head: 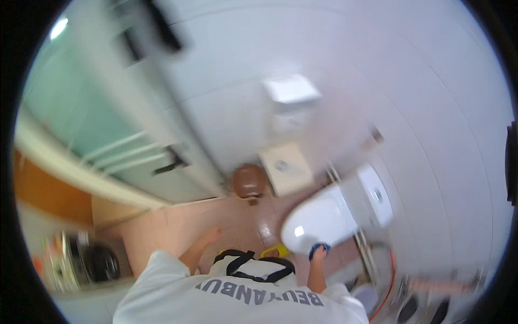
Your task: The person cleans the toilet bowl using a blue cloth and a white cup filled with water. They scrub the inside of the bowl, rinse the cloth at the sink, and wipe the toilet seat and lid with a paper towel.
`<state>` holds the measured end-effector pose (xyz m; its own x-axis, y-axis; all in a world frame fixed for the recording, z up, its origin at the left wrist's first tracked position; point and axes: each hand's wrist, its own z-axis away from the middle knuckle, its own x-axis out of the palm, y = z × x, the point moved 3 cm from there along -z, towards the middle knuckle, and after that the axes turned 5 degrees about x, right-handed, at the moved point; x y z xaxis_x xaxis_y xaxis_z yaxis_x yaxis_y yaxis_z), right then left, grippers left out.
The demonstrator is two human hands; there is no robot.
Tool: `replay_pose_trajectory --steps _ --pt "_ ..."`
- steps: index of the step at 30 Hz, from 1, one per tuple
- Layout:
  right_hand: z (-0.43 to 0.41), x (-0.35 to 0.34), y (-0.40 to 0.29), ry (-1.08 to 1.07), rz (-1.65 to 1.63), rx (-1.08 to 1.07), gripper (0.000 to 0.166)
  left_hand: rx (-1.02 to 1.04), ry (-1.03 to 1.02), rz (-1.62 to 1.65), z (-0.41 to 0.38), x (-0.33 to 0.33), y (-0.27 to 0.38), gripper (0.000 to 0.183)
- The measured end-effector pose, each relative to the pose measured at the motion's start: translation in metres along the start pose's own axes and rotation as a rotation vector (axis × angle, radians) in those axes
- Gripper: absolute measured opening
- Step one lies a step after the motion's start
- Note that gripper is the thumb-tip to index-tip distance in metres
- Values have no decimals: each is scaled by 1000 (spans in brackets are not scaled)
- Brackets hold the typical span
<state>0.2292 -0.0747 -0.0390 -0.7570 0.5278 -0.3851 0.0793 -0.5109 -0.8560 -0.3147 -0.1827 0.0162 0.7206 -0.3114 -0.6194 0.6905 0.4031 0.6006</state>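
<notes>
My right hand (319, 252) is closed around a dark blue object (315, 250), too blurred to name surely, beside the rim of the white toilet (323, 222). The toilet's lid is down, and its cistern stands to the right. My left hand (213, 235) hangs over the tiled floor at the left of my body, and nothing shows in it; its fingers are blurred. Between my hands, a yellow slipper (276, 251) shows below black straps over my white shirt.
A brown bin (249, 181) and a cream box-like stand (286, 168) are against the wall beyond. A white dispenser (292, 89) hangs above. The glazed door (121, 137) is at left, a black rounded object (101, 262) lower left, and a red hose (391, 275) lower right.
</notes>
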Motion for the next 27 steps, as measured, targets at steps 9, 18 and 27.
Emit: replay_pose_trajectory --steps 9,18,27 --pt "250 206 -96 -835 216 166 12 -336 360 -360 258 -143 -9 32" --pt "479 361 -95 -1488 725 -553 23 -914 1209 -450 461 -243 -129 45" --pt "678 462 -160 -1850 745 -919 21 -946 892 353 509 -245 -212 48"
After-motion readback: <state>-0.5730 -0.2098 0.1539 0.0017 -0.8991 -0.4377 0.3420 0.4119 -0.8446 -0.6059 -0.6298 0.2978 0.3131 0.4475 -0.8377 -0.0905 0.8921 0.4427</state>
